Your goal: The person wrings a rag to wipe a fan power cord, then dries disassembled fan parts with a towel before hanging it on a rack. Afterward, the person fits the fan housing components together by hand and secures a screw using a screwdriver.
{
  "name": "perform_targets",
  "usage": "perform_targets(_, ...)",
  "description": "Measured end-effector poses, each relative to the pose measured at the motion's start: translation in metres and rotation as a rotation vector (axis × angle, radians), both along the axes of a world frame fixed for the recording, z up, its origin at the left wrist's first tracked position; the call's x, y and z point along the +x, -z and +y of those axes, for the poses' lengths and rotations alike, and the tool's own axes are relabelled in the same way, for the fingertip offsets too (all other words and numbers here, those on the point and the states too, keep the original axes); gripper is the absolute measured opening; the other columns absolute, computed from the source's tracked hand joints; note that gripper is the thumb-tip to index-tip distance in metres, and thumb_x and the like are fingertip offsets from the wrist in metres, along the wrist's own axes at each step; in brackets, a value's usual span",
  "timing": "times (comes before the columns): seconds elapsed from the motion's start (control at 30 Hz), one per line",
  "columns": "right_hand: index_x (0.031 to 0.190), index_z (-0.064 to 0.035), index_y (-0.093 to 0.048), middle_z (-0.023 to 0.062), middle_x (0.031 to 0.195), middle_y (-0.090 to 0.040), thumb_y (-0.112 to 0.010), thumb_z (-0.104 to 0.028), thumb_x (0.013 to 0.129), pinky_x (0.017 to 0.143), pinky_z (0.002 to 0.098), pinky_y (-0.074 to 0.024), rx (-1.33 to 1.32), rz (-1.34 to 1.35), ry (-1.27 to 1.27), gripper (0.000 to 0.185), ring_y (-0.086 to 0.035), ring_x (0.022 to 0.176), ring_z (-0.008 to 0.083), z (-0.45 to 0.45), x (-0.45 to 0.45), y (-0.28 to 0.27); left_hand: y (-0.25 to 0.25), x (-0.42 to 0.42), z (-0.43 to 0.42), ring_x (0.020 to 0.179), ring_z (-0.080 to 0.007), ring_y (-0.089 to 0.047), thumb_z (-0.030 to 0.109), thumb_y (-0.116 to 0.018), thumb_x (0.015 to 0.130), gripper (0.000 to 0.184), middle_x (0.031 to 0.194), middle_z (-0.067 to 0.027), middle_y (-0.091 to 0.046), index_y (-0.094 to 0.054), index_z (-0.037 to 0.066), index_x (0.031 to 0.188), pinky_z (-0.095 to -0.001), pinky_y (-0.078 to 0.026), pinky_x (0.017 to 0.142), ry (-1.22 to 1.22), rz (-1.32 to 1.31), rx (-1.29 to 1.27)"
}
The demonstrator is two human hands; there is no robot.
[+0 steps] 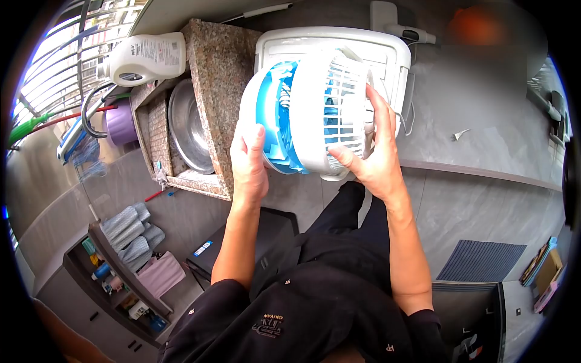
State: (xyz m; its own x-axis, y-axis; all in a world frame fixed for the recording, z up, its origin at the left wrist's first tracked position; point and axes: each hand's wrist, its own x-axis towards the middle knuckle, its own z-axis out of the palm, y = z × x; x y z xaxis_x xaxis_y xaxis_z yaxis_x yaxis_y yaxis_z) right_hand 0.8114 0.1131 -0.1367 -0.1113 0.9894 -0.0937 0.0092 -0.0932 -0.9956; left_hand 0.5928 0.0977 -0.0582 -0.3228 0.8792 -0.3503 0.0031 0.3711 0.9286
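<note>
Between my hands is a white and blue fan (307, 115), tipped on its side so that its slatted grille faces right. My left hand (249, 160) supports its left rim, thumb pressed against the edge and the other fingers hidden behind. On the grille end, my right hand (380, 154) grips with thumb and fingers spread around the slats. Blue parts show through a gap in the white housing. Directly beyond the fan lies a white lidded plastic box (266, 45), partly covered by it. A thin cord (413, 115) loops beside the box.
To the left, a stone-edged sink (212, 103) holds a metal basin (189, 127). A white detergent bottle (158, 55) and a purple bucket (121, 124) stand near it. A small pale object (460, 134) lies on the grey counter (496, 154). Below is a dark box (272, 236).
</note>
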Motion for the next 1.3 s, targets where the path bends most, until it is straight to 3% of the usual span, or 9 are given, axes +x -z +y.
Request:
perform_targets(0.03, 0.158, -0.0084, -0.028, 0.0217, 0.152, -0.03, -0.09, -0.054, 0.068, 0.118, 0.0496, -0.0349, 0.004, -0.011, -0.002, 0.118, -0.036, 0.144, 0.0387, 0.001, 0.0, 0.001, 0.001, 0.002, 0.001, 0.114, -0.014, -0.059, 0.033, -0.067, 0.101, 0.052, 0.127, -0.0082, -0.062, -0.052, 0.0, 0.139, -0.032, -0.048, 0.1, -0.003, 0.003, 0.017)
perform_targets(0.2, 0.158, -0.0081, -0.027, 0.0212, 0.152, -0.03, -0.089, -0.056, 0.068, 0.118, 0.0493, -0.0352, 0.012, -0.007, -0.002, 0.119, -0.036, 0.144, 0.0385, 0.0, 0.0, 0.003, 0.007, 0.009, 0.004, 0.123, -0.0174, -0.055, 0.031, -0.067, 0.101, 0.058, 0.134, -0.0112, -0.059, -0.048, -0.003, 0.144, -0.0332, -0.042, 0.107, 0.037, 0.085, 0.052)
perform_targets(0.6, 0.158, -0.0071, -0.028, 0.0203, 0.15, -0.033, -0.09, -0.054, 0.068, 0.118, 0.0479, -0.0343, -0.063, 0.068, -0.022, 0.118, -0.036, 0.144, 0.0368, 0.005, 0.003, 0.003, 0.006, 0.011, 0.018, 0.118, -0.0155, -0.057, 0.03, -0.067, 0.101, 0.057, 0.131, -0.0117, -0.061, -0.049, -0.004, 0.143, -0.0308, -0.045, 0.102, 0.088, 0.168, 0.044)
perform_targets(0.8, 0.157, -0.0059, -0.03, 0.0191, 0.15, -0.034, -0.089, -0.052, 0.069, 0.118, 0.0476, -0.0345, -0.1, 0.123, -0.041, 0.115, -0.037, 0.143, 0.0353, 0.004, 0.007, 0.008, -0.006, 0.005, 0.028, 0.116, -0.0147, -0.059, 0.029, -0.068, 0.1, 0.059, 0.129, -0.0098, -0.063, -0.049, -0.003, 0.146, -0.0302, -0.047, 0.1, 0.071, -0.024, -0.087)
perform_targets(1.1, 0.158, -0.0072, -0.029, 0.0177, 0.151, -0.034, -0.089, -0.051, 0.07, 0.115, 0.0495, -0.0384, -0.112, 0.229, -0.046, 0.115, -0.037, 0.143, 0.0338, 0.004, 0.005, 0.014, 0.003, -0.01, 0.026, 0.104, -0.0092, -0.063, 0.03, -0.069, 0.099, 0.057, 0.122, -0.0068, -0.065, -0.051, -0.001, 0.143, -0.0236, -0.053, 0.081, 0.028, -0.068, -0.106)
perform_targets(1.3, 0.158, -0.008, -0.029, 0.0171, 0.151, -0.034, -0.089, -0.05, 0.071, 0.112, 0.0488, -0.042, -0.118, 0.263, -0.049, 0.114, -0.037, 0.143, 0.0333, 0.003, 0.005, 0.017, -0.003, 0.002, 0.027, 0.107, -0.012, -0.062, 0.028, -0.071, 0.098, 0.057, 0.124, -0.0088, -0.065, -0.052, -0.003, 0.142, -0.0261, -0.052, 0.087, 0.011, -0.01, -0.047)
